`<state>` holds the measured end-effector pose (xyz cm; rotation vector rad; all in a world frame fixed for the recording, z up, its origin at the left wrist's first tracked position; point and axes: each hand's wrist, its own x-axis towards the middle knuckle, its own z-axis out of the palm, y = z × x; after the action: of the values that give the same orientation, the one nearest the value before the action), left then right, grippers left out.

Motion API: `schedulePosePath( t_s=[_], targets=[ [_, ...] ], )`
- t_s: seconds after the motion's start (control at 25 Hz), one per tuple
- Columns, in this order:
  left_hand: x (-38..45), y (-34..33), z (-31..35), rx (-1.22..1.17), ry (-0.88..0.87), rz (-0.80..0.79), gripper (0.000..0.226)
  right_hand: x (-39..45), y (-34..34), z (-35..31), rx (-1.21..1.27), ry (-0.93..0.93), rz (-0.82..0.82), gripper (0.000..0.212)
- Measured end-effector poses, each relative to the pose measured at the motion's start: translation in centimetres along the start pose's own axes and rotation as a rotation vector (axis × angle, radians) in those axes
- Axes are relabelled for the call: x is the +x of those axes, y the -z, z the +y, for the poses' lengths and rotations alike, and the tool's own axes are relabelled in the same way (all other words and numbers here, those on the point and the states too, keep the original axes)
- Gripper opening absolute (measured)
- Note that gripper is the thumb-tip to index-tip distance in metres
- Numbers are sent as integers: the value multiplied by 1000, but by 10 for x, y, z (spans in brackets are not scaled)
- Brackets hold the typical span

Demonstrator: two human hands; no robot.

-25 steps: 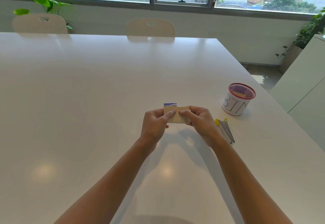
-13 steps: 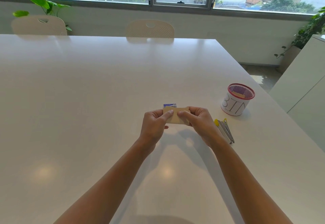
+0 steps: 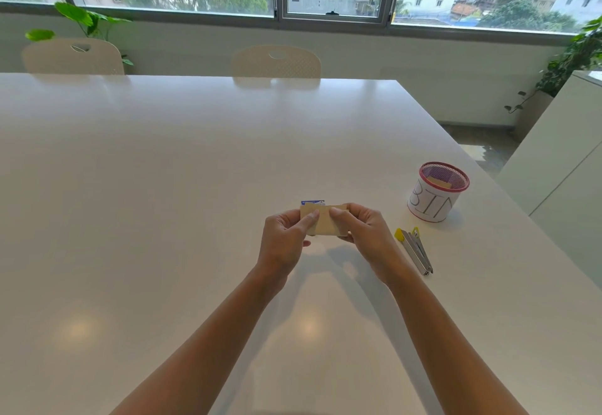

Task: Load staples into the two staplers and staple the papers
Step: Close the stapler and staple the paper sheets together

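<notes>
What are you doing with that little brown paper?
A person is holding a small tan paper above the white table, pinching it with the left hand and the right hand. A small blue-and-white box peeks out just behind it. A yellow-tipped stapler lies untouched on the table to the right, next to a mesh cup labelled BIN.

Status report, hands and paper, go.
Left hand and right hand both pinch the tan paper stack above the table. Stapler idle on table right of right hand. Nothing obstructing.
</notes>
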<state>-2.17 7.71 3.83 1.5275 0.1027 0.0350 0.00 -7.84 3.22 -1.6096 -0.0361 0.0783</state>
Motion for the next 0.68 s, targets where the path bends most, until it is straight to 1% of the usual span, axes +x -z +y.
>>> schedulePosePath(
  t_s=[0.08, 0.2, 0.32, 0.48, 0.6, 0.68],
  targets=[
    [1, -3, -1, -10, 1, 2, 19, -2, 4, 0, 26, -13, 3, 16],
    [4, -12, -3, -22, 18, 6, 18, -5, 14, 0, 65, -13, 47, 26],
    [9, -24, -5, -16, 30, 15, 25, -5, 25, -2, 105, -15, 94, 22],
    [16, -36, -5, 5, 45, 19, 28, 0, 45, -8, 75, 7, 82, 22],
    [22, -37, -3, 7, 36, -14, 31, 11, 67, -21, 41, 91, 175, 20],
    [25, -37, -3, 13, 20, -12, 31, 20, 87, -30, -14, 165, 293, 15]
  ],
)
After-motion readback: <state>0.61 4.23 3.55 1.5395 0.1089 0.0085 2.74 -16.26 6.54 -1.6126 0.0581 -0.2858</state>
